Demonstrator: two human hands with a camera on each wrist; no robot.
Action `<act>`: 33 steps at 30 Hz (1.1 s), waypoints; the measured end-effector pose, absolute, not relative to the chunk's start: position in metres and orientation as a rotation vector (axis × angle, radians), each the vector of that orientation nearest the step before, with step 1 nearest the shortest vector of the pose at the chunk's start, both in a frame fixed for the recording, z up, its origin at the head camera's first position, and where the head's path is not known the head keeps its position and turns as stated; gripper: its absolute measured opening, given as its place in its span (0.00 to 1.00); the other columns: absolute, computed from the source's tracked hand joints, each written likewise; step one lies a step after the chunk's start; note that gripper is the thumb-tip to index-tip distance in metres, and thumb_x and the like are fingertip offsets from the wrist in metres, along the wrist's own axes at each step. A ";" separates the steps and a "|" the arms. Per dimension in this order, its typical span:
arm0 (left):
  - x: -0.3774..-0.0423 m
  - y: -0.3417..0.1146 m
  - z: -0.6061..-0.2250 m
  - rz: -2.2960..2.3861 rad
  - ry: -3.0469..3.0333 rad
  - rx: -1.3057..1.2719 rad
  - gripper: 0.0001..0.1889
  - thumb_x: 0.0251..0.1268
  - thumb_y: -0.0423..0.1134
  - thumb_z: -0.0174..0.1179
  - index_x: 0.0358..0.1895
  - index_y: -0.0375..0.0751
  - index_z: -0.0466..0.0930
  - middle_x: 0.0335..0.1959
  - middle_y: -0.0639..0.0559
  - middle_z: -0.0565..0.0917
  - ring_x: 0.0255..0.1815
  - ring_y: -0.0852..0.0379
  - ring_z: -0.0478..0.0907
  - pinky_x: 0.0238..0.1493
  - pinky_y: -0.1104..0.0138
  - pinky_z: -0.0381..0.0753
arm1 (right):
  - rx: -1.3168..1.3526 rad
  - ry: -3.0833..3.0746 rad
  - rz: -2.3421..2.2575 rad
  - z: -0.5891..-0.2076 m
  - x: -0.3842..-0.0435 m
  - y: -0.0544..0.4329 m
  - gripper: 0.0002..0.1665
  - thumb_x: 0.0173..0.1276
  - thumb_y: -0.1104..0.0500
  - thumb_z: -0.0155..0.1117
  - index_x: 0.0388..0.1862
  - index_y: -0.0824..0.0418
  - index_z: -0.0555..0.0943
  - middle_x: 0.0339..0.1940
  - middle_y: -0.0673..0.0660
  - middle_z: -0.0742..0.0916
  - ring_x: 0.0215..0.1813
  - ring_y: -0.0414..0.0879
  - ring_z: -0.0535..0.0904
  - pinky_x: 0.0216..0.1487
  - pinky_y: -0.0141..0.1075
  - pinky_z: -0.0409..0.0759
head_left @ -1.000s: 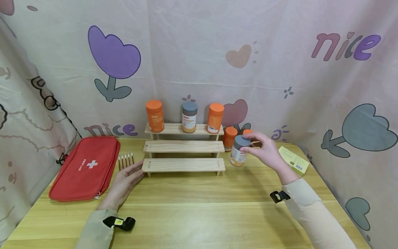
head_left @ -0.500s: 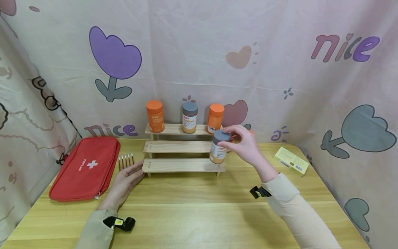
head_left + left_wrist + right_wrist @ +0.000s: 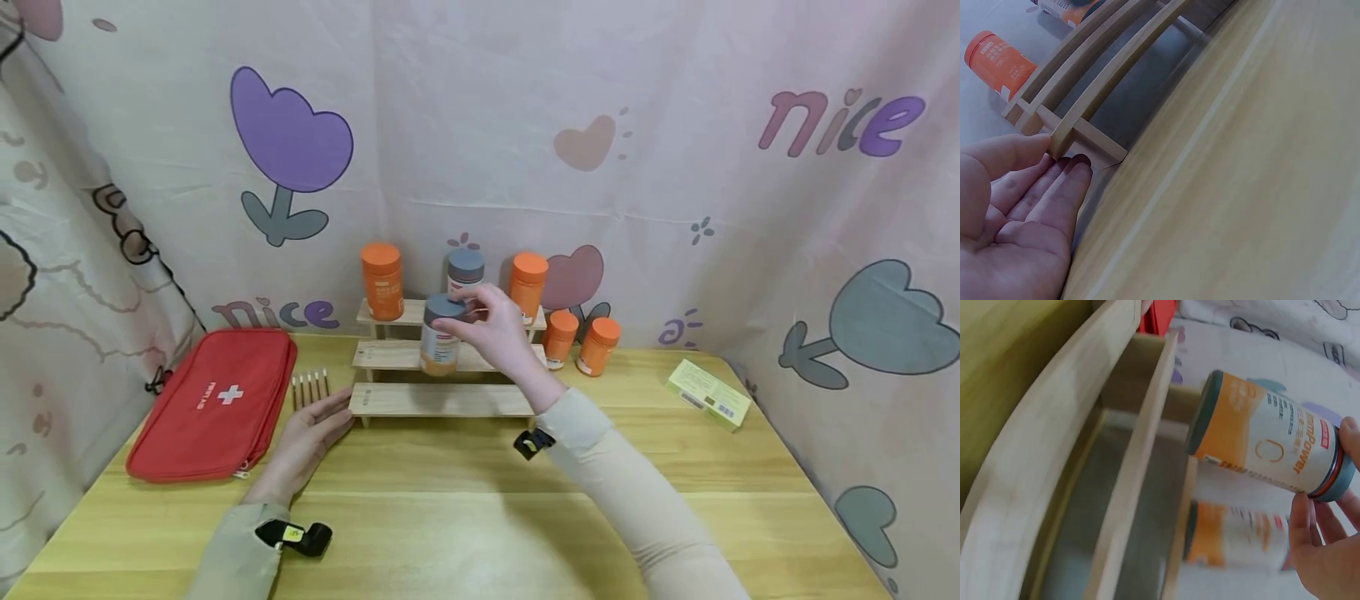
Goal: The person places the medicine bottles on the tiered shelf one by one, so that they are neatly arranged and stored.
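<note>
My right hand (image 3: 498, 333) pinches the grey lid of an orange-and-white supplement bottle (image 3: 438, 343), held upright over the middle step of a three-tier wooden rack (image 3: 442, 400). Whether its base touches the step I cannot tell. In the right wrist view the bottle's label (image 3: 1279, 437) faces the camera, with the fingers at its lid end. My left hand (image 3: 307, 442) grips the left end of the rack's lowest step, thumb and fingertips at the board's corner in the left wrist view. On the top step stand an orange bottle (image 3: 383, 283), a grey-lidded bottle (image 3: 466, 265) and another orange bottle (image 3: 528, 287).
Two smaller orange bottles (image 3: 598, 346) stand right of the rack. Farther right lies a yellow-green box (image 3: 708, 393). A red first aid pouch (image 3: 213, 408) lies at the left, with several cotton swabs (image 3: 310, 387) beside it. A printed curtain (image 3: 480, 167) hangs behind the table.
My right hand has carried the grey-lidded bottle leftward from the rack's right side to above its middle step. The left hand has stayed at the rack's end.
</note>
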State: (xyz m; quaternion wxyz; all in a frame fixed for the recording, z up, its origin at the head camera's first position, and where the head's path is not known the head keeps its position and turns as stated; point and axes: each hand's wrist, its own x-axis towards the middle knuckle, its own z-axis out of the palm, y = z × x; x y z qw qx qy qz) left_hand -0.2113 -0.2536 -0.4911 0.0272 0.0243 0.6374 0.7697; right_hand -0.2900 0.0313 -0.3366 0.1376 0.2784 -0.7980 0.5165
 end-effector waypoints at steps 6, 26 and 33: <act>-0.211 -0.252 -0.490 2.374 1.977 0.081 0.31 0.71 0.34 0.54 0.72 0.28 0.54 0.72 0.35 0.56 0.58 0.70 0.71 0.60 0.71 0.72 | 0.820 -2.283 1.432 -0.344 -0.299 -0.008 0.22 0.53 0.53 0.77 0.45 0.61 0.83 0.42 0.54 0.79 0.39 0.43 0.80 0.40 0.28 0.82; -0.210 -0.253 -0.492 2.387 1.973 0.085 0.29 0.72 0.32 0.53 0.72 0.28 0.54 0.71 0.37 0.59 0.57 0.69 0.71 0.59 0.71 0.73 | 0.759 -2.223 1.334 -0.365 -0.301 -0.071 0.23 0.55 0.51 0.75 0.44 0.62 0.81 0.48 0.56 0.77 0.45 0.42 0.77 0.47 0.28 0.81; -0.210 -0.254 -0.492 2.388 1.973 0.093 0.30 0.72 0.32 0.53 0.72 0.27 0.54 0.71 0.37 0.59 0.57 0.69 0.72 0.59 0.71 0.73 | 0.817 -2.124 1.167 -0.373 -0.300 -0.074 0.23 0.55 0.51 0.75 0.44 0.63 0.79 0.47 0.56 0.76 0.47 0.45 0.74 0.46 0.23 0.79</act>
